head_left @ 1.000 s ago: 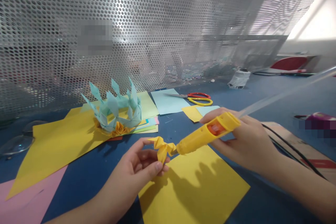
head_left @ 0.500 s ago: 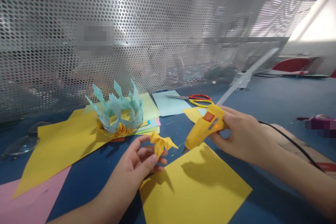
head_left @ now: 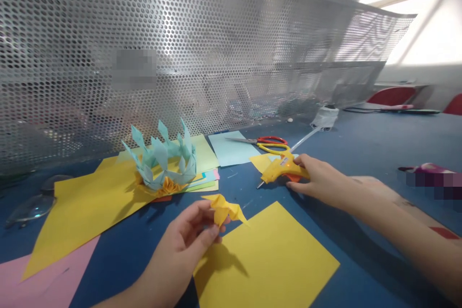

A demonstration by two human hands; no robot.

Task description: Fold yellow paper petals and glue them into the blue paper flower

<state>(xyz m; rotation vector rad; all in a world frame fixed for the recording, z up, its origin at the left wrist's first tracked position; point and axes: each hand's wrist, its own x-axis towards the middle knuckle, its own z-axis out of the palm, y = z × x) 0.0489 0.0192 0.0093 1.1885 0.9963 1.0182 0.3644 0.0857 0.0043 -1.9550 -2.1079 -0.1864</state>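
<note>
Between the thumb and fingers of my left hand (head_left: 193, 238) is a small folded yellow paper piece (head_left: 224, 209), held above the near edge of a yellow paper square (head_left: 270, 255). My right hand (head_left: 317, 178) has its fingers around the handle of a yellow hot glue gun (head_left: 279, 167), low at the blue table with its nozzle pointing left. A clear glue stick (head_left: 305, 138) juts from the back of the gun. Left of centre stands a pale blue folded paper crown (head_left: 162, 159), with an orange folded paper piece (head_left: 169, 186) at its front.
Red-and-yellow-handled scissors (head_left: 272, 144) lie on a light blue sheet (head_left: 229, 149). A large yellow sheet (head_left: 83, 202), a pink sheet (head_left: 46, 274) and glasses (head_left: 34, 207) are at the left. A perforated metal screen (head_left: 202, 48) borders the table's back; a purple object (head_left: 433, 173) lies right.
My right hand has lowered the glue gun to the table, a little farther away, and the gun has turned more level. The folded yellow piece has tilted slightly in my left hand.
</note>
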